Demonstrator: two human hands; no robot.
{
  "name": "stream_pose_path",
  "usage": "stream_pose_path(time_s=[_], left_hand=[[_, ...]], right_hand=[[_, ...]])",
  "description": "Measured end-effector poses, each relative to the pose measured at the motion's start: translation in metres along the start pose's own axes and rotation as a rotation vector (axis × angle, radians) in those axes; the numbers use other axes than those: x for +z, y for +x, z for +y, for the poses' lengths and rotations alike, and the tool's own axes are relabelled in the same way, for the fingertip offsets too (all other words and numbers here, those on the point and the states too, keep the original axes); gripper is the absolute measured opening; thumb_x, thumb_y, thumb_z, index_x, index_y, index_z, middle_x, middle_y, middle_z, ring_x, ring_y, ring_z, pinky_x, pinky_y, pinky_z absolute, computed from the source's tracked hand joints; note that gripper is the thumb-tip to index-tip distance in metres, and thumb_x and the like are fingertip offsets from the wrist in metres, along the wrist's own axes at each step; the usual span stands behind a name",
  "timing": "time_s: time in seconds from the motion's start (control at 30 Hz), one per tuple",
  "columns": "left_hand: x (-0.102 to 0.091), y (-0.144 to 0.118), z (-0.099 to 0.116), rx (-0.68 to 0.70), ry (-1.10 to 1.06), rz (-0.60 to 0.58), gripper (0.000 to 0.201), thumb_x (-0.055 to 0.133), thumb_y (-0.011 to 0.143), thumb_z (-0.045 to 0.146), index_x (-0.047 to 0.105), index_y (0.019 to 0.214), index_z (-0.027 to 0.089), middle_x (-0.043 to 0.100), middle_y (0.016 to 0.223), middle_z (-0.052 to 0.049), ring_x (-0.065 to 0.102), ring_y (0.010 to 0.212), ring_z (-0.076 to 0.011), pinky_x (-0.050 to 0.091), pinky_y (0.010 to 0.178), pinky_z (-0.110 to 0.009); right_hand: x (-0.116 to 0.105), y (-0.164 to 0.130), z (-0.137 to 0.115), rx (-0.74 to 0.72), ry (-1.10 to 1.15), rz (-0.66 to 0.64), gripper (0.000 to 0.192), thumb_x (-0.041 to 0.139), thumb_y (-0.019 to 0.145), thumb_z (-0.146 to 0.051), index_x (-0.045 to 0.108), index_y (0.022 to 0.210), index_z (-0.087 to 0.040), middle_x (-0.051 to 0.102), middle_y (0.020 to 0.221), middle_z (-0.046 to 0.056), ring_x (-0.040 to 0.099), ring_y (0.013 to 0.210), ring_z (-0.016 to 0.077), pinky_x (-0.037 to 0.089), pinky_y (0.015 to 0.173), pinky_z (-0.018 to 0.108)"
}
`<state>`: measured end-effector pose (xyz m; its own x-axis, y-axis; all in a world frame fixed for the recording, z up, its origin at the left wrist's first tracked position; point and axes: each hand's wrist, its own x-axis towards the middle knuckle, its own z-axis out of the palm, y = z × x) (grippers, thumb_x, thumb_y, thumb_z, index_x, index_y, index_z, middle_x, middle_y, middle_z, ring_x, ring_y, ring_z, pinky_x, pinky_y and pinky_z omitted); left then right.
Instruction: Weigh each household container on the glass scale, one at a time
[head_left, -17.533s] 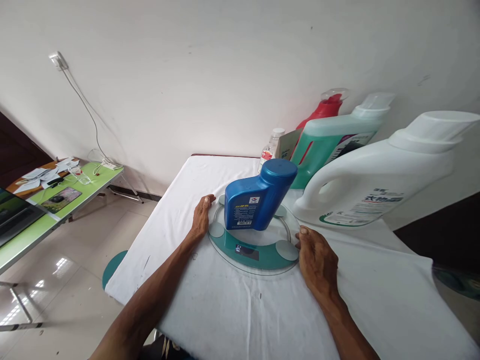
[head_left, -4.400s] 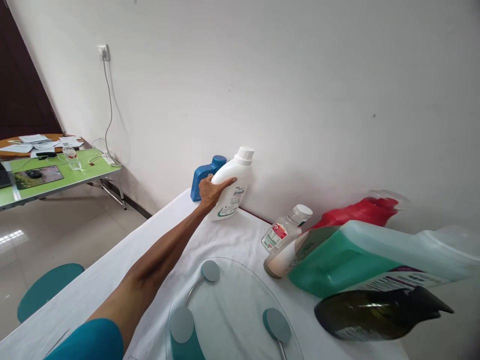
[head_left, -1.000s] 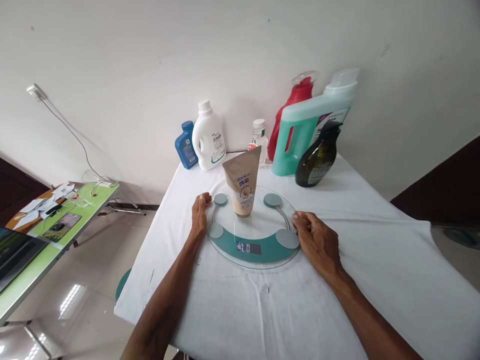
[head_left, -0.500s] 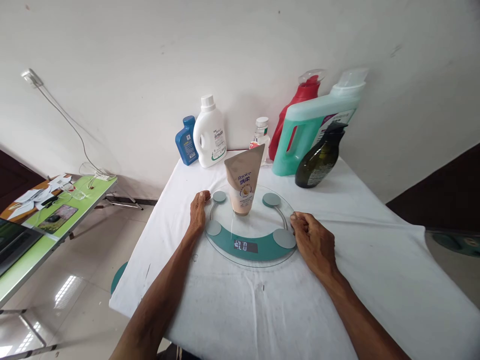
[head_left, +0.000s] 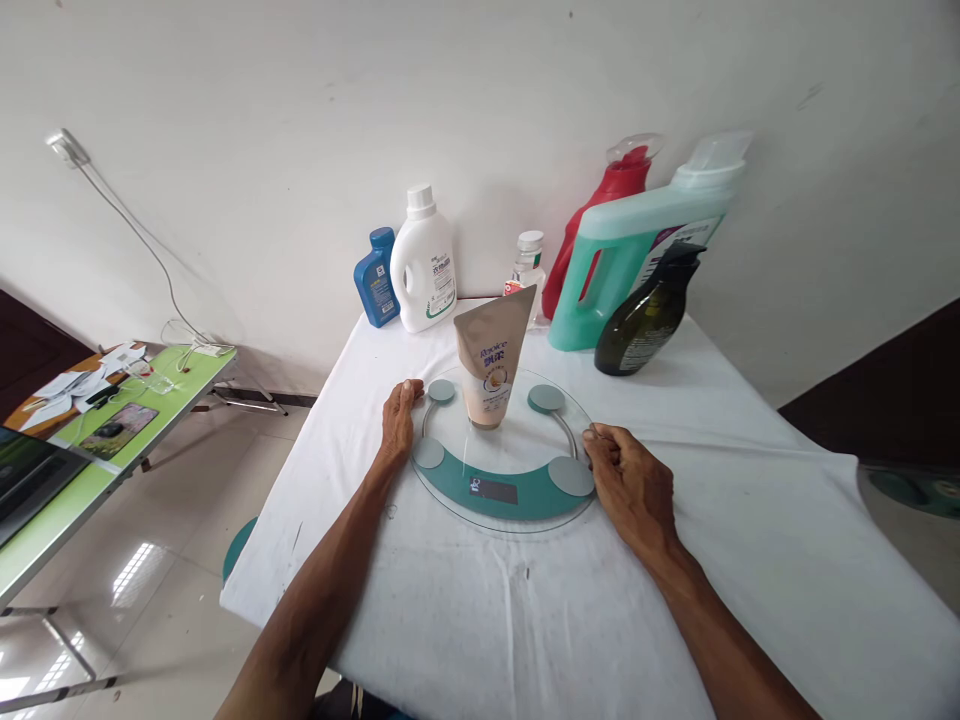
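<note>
A beige squeeze tube (head_left: 493, 357) stands cap-down at the middle of a round glass scale (head_left: 504, 483) on the white-clothed bench (head_left: 525, 620). The left hand (head_left: 398, 420) lies flat and open against the scale's left rim, the right hand (head_left: 628, 487) loosely curled at its right rim — neither holds anything. Half a second ago the display (head_left: 493, 490) showed digits — now it looks nearly blank, while hands and tube have stayed put.

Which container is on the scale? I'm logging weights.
The beige tube, standing cap-down on the glass scale. The blue, white, clear, red, green and dark bottles stand behind it on the cloth.
</note>
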<state>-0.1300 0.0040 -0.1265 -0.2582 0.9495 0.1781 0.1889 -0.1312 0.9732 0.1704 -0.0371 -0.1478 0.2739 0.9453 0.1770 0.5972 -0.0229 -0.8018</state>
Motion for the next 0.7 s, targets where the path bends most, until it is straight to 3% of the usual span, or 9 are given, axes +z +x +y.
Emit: stream_pose_path(time_s=[0.7], left_hand=[[0.0000, -0.0011, 0.0011, 0.012, 0.005, 0.007, 0.069, 0.041, 0.095, 0.077, 0.071, 0.104, 0.016, 0.073, 0.119, -0.015, 0.071, 0.111, -0.0276, 0.053, 0.106, -0.045]], right_hand=[[-0.0010, -0.0007, -0.0054, 0.012, -0.017, 0.009, 0.056, 0.042, 0.084, -0.064, 0.067, 0.105, -0.018, 0.074, 0.095, 0.016, 0.069, 0.087, 0.0320, 0.052, 0.089, 0.046]])
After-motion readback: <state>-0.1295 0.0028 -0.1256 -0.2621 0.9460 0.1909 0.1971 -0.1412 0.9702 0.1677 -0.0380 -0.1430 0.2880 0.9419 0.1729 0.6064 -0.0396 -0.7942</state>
